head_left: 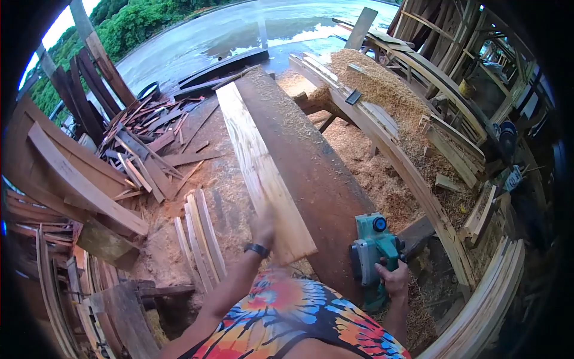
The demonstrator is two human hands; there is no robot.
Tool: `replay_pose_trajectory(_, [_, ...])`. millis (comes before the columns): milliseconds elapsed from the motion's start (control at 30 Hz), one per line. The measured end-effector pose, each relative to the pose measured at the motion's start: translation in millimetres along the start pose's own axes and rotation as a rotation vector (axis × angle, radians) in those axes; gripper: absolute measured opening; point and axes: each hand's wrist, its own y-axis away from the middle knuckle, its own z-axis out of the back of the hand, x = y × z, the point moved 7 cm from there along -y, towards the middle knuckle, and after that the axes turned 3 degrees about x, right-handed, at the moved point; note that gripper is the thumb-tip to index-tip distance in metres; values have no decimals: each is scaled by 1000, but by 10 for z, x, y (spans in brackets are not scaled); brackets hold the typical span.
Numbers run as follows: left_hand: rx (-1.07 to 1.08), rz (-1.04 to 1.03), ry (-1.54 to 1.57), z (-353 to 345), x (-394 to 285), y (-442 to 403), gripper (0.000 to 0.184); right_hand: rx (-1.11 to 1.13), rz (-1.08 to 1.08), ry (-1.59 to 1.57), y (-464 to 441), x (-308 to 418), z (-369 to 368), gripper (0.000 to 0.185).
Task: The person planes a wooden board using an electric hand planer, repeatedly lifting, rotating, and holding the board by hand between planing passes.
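Observation:
A long pale wooden board [263,161] lies lengthwise on the brown workbench [305,161], along its left edge. My left hand [263,227], with a dark band at the wrist, is at the board's left edge near its close end; its fingers are smeared by motion. On the right, my right hand [394,277] is wrapped round the handle of a green electric planer [372,254], which rests at the bench's right edge.
Curved timber strips [203,239] stand left of the bench. A long curved beam [412,173] runs along the right, near sawdust heaps [382,84]. Scrap wood [149,143] is piled at the left. More curved planks [484,305] sit at the lower right.

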Motion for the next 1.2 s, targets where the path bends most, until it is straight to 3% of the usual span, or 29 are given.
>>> replay_pose_trajectory(167, [69, -21, -6, -143, -290, 512, 51, 5, -39, 98, 49, 92, 24, 42])
replay_pose_trajectory(267, [180, 7, 51, -239, 42, 447, 52, -458, 583, 467, 310, 497, 21, 59])
replay_pose_trajectory(300, [209, 18, 74, -285, 174, 378, 53, -485, 622, 534, 425, 575, -43, 74])
replay_pose_trajectory(367, [243, 61, 123, -348, 448, 253, 56, -410, 759, 625, 557, 806, -255, 76])
replay_pose_trajectory(433, [307, 209, 516, -459, 111, 364, 59, -128, 745, 509, 502, 930, -600, 77])
replay_pose_trajectory(533, [430, 331, 917, -760, -87, 306, 63, 404, 346, -27, 293, 910, -1336, 69])
replay_pose_trajectory(600, [444, 400, 1008, -836, -292, 370, 65, 516, 209, -2, 243, 959, -1790, 65])
replay_pose_trajectory(633, [410, 374, 1023, -897, -284, 326, 66, 510, 252, 108, 219, 1051, -1927, 65])
replay_pose_trajectory(733, [302, 329, 909, -865, -289, 344, 64, 465, 373, 360, 169, 1188, -2114, 68])
replay_pose_trajectory(767, [352, 300, 922, -892, -167, 294, 65, 441, 413, 394, 134, 1162, -2137, 69])
replay_pose_trajectory(867, [222, 30, 606, -820, -20, 33, 70, 411, 493, 496, -56, 855, -2196, 71])
replay_pose_trajectory(900, [206, -39, 513, -670, -319, 81, 71, 408, 506, 529, -133, 718, -2192, 71])
replay_pose_trajectory(1000, [322, -356, 178, -560, -502, -31, 68, 420, 529, 553, -259, 441, -2255, 73])
replay_pose_trajectory(1133, [364, -185, 290, -532, -559, -74, 75, 411, 456, 490, -358, 523, -2352, 72])
replay_pose_trajectory(1200, [315, -210, 243, -544, -416, -341, 69, 385, 489, 497, -455, 630, -2416, 68])
